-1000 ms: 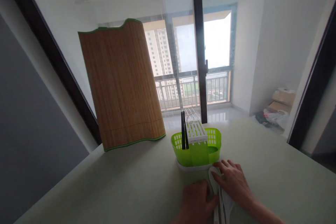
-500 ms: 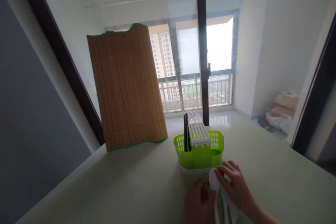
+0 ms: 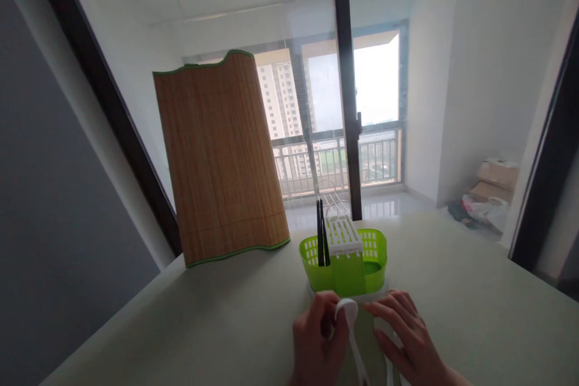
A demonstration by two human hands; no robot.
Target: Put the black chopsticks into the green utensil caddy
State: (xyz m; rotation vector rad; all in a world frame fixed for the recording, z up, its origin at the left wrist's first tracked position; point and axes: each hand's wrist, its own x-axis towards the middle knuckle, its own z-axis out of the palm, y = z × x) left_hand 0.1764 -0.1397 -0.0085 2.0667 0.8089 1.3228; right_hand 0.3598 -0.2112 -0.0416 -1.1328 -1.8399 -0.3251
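Note:
Pinched by its bowl in my left hand [image 3: 314,338] is a white spoon [image 3: 348,312], its handle hanging down toward the bottom edge. My right hand [image 3: 407,333] is close beside it, fingers bent around more white spoons [image 3: 389,368], which the palm and fingers mostly hide. Just beyond both hands stands a bright green utensil basket [image 3: 348,277] on a pale base. Black chopsticks [image 3: 321,235] lean upright in its left compartment. A white slotted rack [image 3: 344,236] sits across its middle section.
A bamboo mat [image 3: 221,163] with green edging stands upright at the left of the pale table [image 3: 217,319]. Behind the table is a glass door with a dark frame [image 3: 346,84]. Cardboard boxes [image 3: 497,178] and plastic bags lie beyond it at right.
My left hand has drawn one spoon leftward, away from the right hand. The other spoons stay with my right hand, whose fingertips have come off the moved spoon. The view has tilted up slightly.

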